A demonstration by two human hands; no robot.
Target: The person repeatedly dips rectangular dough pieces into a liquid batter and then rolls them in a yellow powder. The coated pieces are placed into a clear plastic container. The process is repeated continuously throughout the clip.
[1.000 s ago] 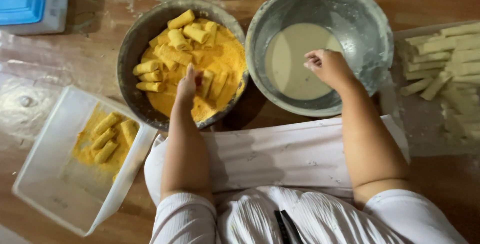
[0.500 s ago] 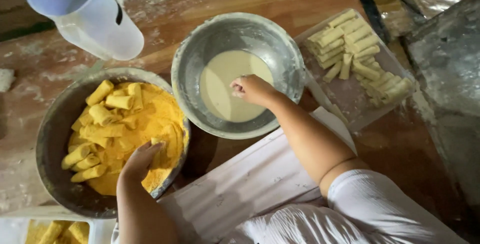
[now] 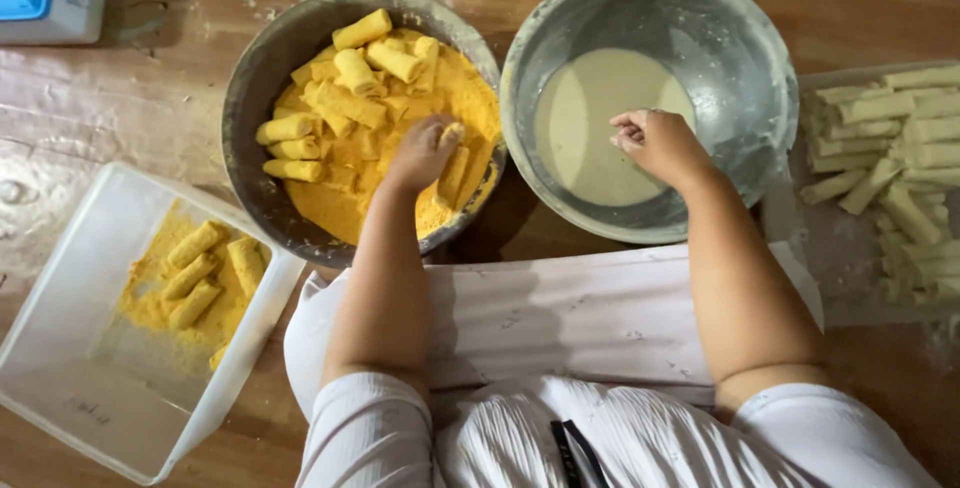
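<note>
1. Left hand [image 3: 425, 151] is now laid on a coated roll [image 3: 452, 176] in the crumb bowl [image 3: 262, 98]; 0.5 s ago it was hovering at the rim, fingers spread.
2. Right hand [image 3: 655, 143] is kept over the batter [image 3: 590, 118] in the steel bowl [image 3: 740, 38], fingers pinched narrow; held item: can't tell.
3. Uncoated rolls [image 3: 890, 163] are seen right of the right hand; finished ones in the white tub [image 3: 80, 248], left of the left hand.
4. Judged: coating is mid-batch.

A crumb-coated roll [image 3: 452, 170] lies under the left hand [image 3: 422, 153], tilted among yellow crumbs in the dark metal bowl [image 3: 250, 138], with other coated rolls heaped towards the far side. The right hand [image 3: 660, 143], fingers curled, hovers over pale batter [image 3: 590, 118] pooled in the grey bowl [image 3: 740, 38] beside it.
</note>
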